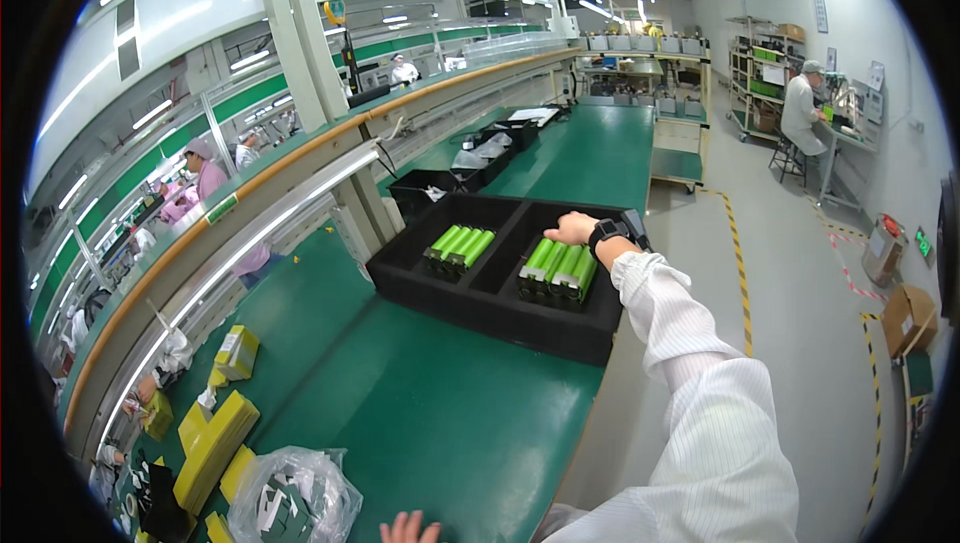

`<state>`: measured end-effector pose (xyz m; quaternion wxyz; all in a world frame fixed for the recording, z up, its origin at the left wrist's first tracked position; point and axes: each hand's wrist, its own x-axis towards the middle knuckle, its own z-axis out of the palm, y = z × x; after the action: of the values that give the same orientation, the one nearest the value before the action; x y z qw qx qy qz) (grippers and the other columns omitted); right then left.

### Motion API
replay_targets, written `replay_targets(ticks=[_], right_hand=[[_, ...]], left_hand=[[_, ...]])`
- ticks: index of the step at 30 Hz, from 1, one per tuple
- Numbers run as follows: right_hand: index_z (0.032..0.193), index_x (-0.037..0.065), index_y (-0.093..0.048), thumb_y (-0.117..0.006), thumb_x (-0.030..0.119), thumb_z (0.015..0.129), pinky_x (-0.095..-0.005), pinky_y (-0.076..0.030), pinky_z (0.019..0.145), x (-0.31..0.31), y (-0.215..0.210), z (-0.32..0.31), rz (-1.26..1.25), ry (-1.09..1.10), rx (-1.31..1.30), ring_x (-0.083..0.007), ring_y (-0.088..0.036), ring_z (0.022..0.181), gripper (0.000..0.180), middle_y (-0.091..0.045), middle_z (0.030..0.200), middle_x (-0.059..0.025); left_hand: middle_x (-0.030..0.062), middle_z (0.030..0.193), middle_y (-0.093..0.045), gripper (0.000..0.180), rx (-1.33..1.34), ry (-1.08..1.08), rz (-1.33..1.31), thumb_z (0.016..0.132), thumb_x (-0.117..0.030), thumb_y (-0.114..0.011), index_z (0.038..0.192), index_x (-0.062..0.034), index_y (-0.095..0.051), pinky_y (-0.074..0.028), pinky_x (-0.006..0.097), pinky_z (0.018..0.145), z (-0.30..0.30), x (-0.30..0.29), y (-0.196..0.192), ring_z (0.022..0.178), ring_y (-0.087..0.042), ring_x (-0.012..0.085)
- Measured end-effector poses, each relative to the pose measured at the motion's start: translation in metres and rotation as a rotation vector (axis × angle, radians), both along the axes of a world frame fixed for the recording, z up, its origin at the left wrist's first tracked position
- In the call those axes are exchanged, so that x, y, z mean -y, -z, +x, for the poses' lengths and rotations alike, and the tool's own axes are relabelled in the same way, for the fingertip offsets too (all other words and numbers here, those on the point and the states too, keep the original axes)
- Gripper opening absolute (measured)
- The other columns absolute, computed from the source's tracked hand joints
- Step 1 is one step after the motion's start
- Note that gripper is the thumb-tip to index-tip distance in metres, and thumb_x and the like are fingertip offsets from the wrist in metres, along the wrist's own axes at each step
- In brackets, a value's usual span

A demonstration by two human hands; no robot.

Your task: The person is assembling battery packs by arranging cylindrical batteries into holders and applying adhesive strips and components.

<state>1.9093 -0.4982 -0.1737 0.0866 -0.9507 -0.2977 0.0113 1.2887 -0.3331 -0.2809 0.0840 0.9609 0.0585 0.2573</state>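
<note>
A black foam tray [480, 314] with two compartments lies on the green-topped bench. The left compartment holds a pack of green cylindrical battery cells [460, 247], and the right one holds a second green battery pack [556, 270]. My right hand [573, 228] reaches into the right compartment, its curled fingers closed at the far end of that second pack; the fingertips are partly hidden. At the bottom edge only the fingers of my left hand [410, 528] show, apart and holding nothing, near a clear plastic bag [295, 495] with pieces inside.
Yellow blocks [216, 451] and a yellow box [237, 353] lie on the bench's left side. Black bins [425, 190] stand beyond the tray. A rail with a post [300, 38] borders the left. Another person [803, 110] sits at the far right; others work beyond the rail.
</note>
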Motion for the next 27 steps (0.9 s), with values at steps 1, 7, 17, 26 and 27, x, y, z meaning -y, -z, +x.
replay_targets(ticks=[1, 7, 17, 26, 27], right_hand=[[0.106, 0.002, -0.069, -0.041, 0.057, 0.091, -0.0443, -0.042, 0.1, -0.003, 0.006, 0.012, -0.051, 0.007, -0.066, -0.0375, -0.055, 0.116, 0.064, -0.064, 0.115, -0.0204], [0.125, 0.003, -0.059, -0.032, 0.07, 0.09, -0.0432, -0.035, 0.106, 0.008, 0.04, 0.055, 0.008, 0.115, -0.394, -0.0352, -0.048, 0.125, 0.081, -0.054, 0.133, -0.0192], [0.115, 0.01, -0.065, -0.05, 0.074, 0.08, -0.039, -0.046, 0.09, 0.009, 0.027, 0.041, 0.142, 0.175, -0.691, -0.0236, -0.061, 0.096, 0.074, -0.066, 0.109, -0.0103], [0.12, 0.008, -0.061, -0.057, 0.062, 0.086, -0.0342, -0.046, 0.092, 0.006, 0.032, 0.035, 0.382, 0.225, -0.901, -0.0206, -0.062, 0.099, 0.064, -0.065, 0.114, -0.0089], [0.118, 0.007, -0.063, -0.059, 0.059, 0.086, -0.0332, -0.046, 0.093, 0.018, 0.035, 0.044, 0.468, 0.174, -0.927, -0.0195, -0.062, 0.1, 0.061, -0.066, 0.114, -0.0088]], left_hand=[[0.0213, 0.13, -0.047, 0.039, -0.018, 0.03, -0.033, 0.081, -0.01, -0.058, 0.119, -0.003, -0.051, -0.024, 0.06, 0.107, 0.011, 0.004, 0.002, 0.125, -0.039, 0.0415], [0.0207, 0.129, -0.048, 0.038, -0.062, -0.077, -0.105, 0.083, -0.012, -0.057, 0.12, -0.0019, -0.05, -0.027, 0.054, 0.106, 0.036, 0.011, 0.009, 0.125, -0.04, 0.0396], [0.021, 0.13, -0.047, 0.037, -0.094, -0.163, -0.15, 0.085, -0.014, -0.057, 0.119, -0.0014, -0.051, -0.028, 0.054, 0.106, 0.041, 0.012, 0.003, 0.125, -0.04, 0.0398], [0.0213, 0.13, -0.047, 0.037, -0.081, -0.201, -0.192, 0.085, -0.015, -0.058, 0.119, -0.0013, -0.051, -0.027, 0.054, 0.107, 0.036, 0.004, 0.022, 0.126, -0.039, 0.0397], [0.0212, 0.13, -0.047, 0.036, -0.078, -0.171, -0.192, 0.085, -0.015, -0.058, 0.118, -0.0014, -0.052, -0.027, 0.054, 0.107, 0.038, 0.004, 0.022, 0.126, -0.039, 0.0396]])
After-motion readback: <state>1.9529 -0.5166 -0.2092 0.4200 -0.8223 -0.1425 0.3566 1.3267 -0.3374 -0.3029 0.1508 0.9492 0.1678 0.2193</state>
